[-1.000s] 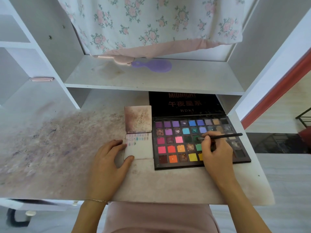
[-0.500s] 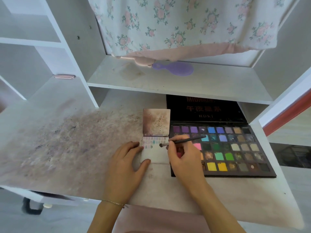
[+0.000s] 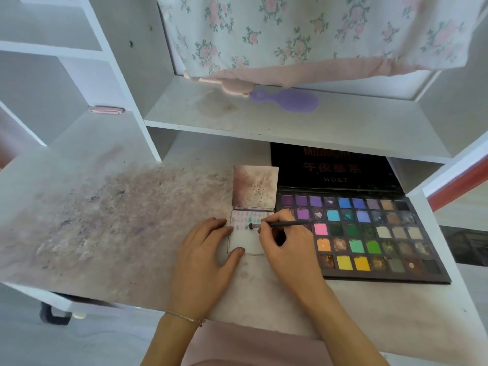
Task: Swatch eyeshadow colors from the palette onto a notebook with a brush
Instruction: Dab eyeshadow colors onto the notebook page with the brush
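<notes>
We hold the brush [image 3: 280, 224] in our right hand [image 3: 287, 247], fingers curled and pinching the thin black handle close to the bristle end, whose tip touches the notebook [image 3: 247, 243] page among the small colour marks. The notebook lies open just left of the palette [image 3: 369, 233], touching its edge. Our left hand [image 3: 204, 257] rests flat with straight fingers and thumb on the notebook's left and lower edge. We judge the brush light and stiff, with soft bristles, and the notebook light and easy to slide. The powder pans are likely fragile.
</notes>
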### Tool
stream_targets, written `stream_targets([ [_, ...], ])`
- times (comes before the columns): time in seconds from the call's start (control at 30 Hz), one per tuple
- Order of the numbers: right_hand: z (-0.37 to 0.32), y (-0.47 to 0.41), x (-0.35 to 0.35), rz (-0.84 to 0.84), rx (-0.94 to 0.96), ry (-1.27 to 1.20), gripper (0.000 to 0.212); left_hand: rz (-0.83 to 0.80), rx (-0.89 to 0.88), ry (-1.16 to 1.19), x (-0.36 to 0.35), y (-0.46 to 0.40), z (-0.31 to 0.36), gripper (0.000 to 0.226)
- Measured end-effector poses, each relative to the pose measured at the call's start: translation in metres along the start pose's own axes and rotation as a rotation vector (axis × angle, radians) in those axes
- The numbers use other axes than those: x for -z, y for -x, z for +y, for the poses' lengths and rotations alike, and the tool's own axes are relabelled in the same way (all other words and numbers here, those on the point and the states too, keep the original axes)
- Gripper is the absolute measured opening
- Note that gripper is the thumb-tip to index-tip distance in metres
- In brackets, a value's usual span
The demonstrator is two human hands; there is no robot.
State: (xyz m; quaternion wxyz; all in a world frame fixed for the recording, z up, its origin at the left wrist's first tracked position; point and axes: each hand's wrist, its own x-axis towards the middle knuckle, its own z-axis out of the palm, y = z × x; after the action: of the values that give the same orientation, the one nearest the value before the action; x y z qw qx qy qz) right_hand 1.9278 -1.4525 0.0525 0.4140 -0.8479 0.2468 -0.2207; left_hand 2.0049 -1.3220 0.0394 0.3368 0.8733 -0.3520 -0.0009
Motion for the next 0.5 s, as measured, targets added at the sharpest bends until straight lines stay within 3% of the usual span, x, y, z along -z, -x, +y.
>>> stream_targets([
  [0.5,0.0022,-0.0001,-0.003,-0.002,0.021,0.064,0.015,-0.009,0.012,-0.019,-0.0005,0.0001,-0.0006,0.038],
])
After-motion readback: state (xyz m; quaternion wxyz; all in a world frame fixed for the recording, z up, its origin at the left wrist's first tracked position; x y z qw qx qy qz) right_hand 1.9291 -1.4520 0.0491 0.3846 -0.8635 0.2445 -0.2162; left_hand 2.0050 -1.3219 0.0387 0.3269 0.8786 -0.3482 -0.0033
